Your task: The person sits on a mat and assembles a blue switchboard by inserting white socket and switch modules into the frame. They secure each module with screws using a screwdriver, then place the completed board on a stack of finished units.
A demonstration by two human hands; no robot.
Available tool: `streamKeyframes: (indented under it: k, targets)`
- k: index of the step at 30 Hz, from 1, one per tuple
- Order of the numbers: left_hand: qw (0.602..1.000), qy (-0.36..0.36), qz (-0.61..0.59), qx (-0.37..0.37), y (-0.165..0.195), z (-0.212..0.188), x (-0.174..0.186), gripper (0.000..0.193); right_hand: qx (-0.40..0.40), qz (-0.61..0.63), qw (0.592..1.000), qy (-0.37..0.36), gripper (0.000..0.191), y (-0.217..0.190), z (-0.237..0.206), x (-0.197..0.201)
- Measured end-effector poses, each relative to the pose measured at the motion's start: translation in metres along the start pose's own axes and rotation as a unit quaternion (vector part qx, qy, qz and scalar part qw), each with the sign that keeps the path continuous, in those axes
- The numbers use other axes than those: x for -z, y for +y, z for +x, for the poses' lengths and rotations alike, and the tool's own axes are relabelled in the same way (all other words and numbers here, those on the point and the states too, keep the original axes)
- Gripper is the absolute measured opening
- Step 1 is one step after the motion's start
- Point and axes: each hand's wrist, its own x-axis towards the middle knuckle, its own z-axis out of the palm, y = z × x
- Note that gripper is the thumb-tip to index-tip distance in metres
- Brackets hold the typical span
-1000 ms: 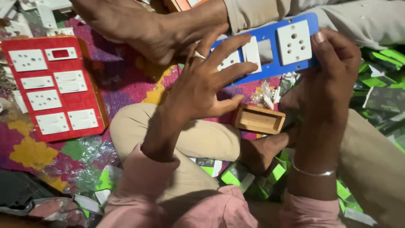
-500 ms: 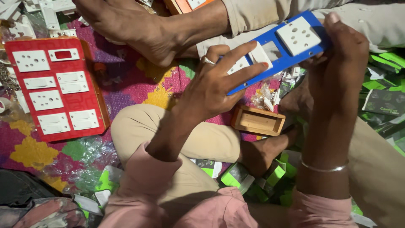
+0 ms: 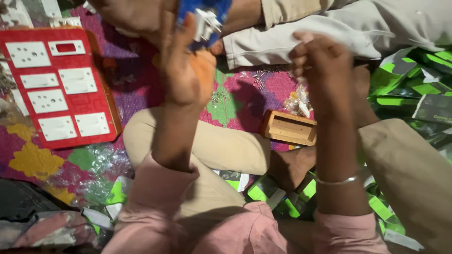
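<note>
A person sits cross-legged on a patterned mat (image 3: 245,89), seen from above. The blue plate (image 3: 202,11), which half a second ago lay face-up across the upper right of the frame with its white sockets showing, is now turned over and lifted to the top centre, so only its back and a white socket body (image 3: 205,24) with metal pins can be seen. The left hand (image 3: 186,70) is raised with palm and fingers pressed against the plate's underside, gripping it from below. The right hand (image 3: 320,59) has let go of the plate and sits apart at upper right, fingers curled together; whether it pinches anything small cannot be told through the blur. So the work has shifted from the plate's front to its rear side. A small wooden box (image 3: 288,128) rests on the mat at centre right, untouched. A red board (image 3: 56,84) with white switches lies at upper left. Another person's leg (image 3: 329,28) crosses the top right
</note>
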Motion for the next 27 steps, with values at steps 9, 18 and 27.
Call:
streamKeyframes:
  k: [9, 18, 27]
  targets:
    - [0.996, -0.022, 0.024, -0.08, 0.012, -0.003, -0.002, 0.023, 0.148, -0.417, 0.885, -0.144, 0.012, 0.109, -0.013, -0.095]
    - [0.998, -0.027, -0.004, -0.049, 0.014, -0.008, -0.011, 0.031, 0.276, -0.482, 0.818, -0.152, 0.021, 0.094, -0.011, -0.126]
    - [0.996, -0.028, -0.074, 0.038, 0.011, -0.002, -0.017, 0.023, 0.247, -0.444, 0.843, -0.176, 0.027, 0.088, 0.005, -0.126]
